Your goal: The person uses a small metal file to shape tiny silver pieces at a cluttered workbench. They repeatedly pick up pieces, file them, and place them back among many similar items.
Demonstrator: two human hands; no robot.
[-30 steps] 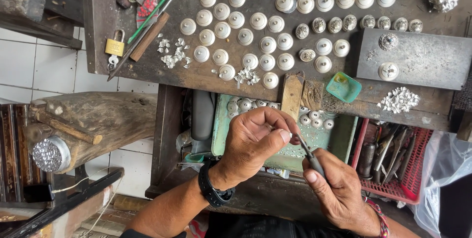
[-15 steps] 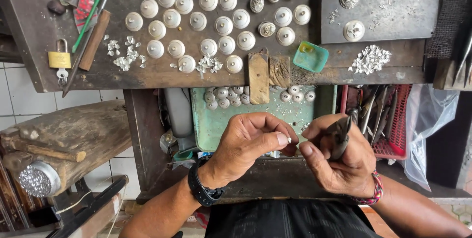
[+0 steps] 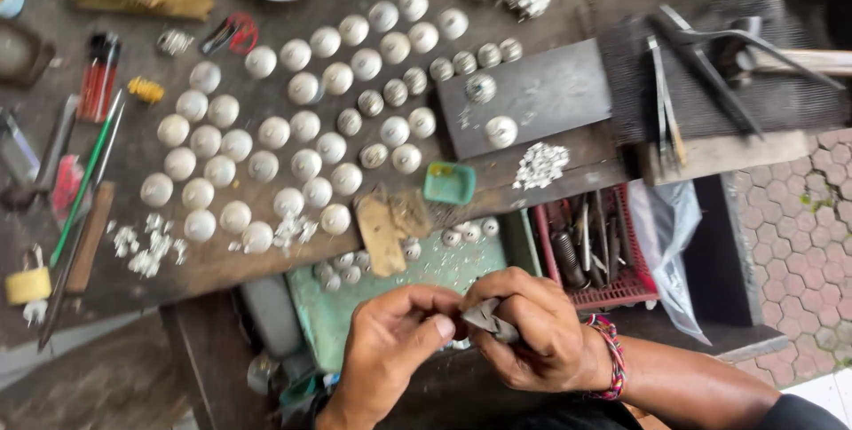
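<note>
Low in the head view, my left hand (image 3: 390, 341) and my right hand (image 3: 532, 332) meet over an open green drawer (image 3: 417, 275). My right hand is closed around a small metal tool (image 3: 486, 317) whose tip points at my left fingertips. The thumb and fingers of my left hand pinch together at that tip; whatever they hold is too small to make out. Several white domed pieces (image 3: 293, 137) lie in rows on the dark wooden bench (image 3: 222, 261) above my hands.
A small teal tray (image 3: 448, 183) and a heap of tiny silver bits (image 3: 541, 164) sit near the bench edge. A red basket of tools (image 3: 590, 248) is right of the drawer. Tweezers and pliers (image 3: 701, 66) lie on a dark block. A padlock (image 3: 28, 284) sits far left.
The view has swung and drawn closer, so the bench now fills the frame. My hands have come together, the tool tip now meeting my left fingertips.
</note>
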